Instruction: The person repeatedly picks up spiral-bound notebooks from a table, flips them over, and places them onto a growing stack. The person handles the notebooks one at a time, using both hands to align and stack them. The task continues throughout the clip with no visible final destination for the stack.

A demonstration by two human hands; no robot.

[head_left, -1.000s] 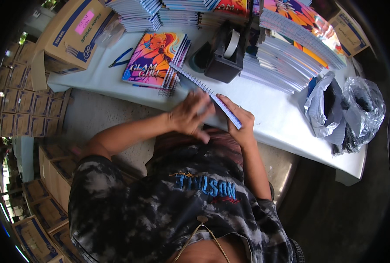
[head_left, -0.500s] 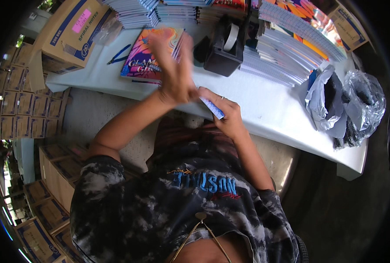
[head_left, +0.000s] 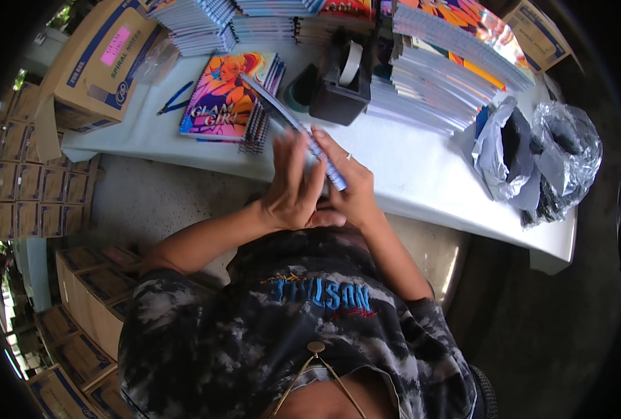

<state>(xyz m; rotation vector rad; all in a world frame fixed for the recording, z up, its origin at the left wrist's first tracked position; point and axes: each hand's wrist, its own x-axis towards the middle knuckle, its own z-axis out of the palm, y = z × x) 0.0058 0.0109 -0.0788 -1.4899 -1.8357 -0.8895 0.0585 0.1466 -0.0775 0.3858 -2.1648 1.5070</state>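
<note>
Near the table's front edge, my right hand (head_left: 352,178) grips a spiral notebook (head_left: 277,108). It is tilted nearly edge-on, its narrow side slanting up to the left, so its cover barely shows. My left hand (head_left: 295,185) is just left of its lower end, with fingers raised and apart and their tips blurred; its thumb points toward my right hand. Whether the left fingers touch the notebook is hard to see. Beyond them lies a small pile of spiral notebooks (head_left: 219,98) with a colourful illustrated cover on top.
A black tape dispenser (head_left: 342,98) stands right of the pile, blue-handled pliers (head_left: 176,99) left of it. Tall notebook stacks (head_left: 436,84) line the back. An open carton (head_left: 90,84) occupies the left end; crumpled plastic wrap (head_left: 568,150) lies at the right. Cartons (head_left: 41,185) are stacked beyond the table.
My left hand has come down from over the pile to beside the held notebook. More of that notebook's long edge now shows in my right hand. The view has shifted slightly.
</note>
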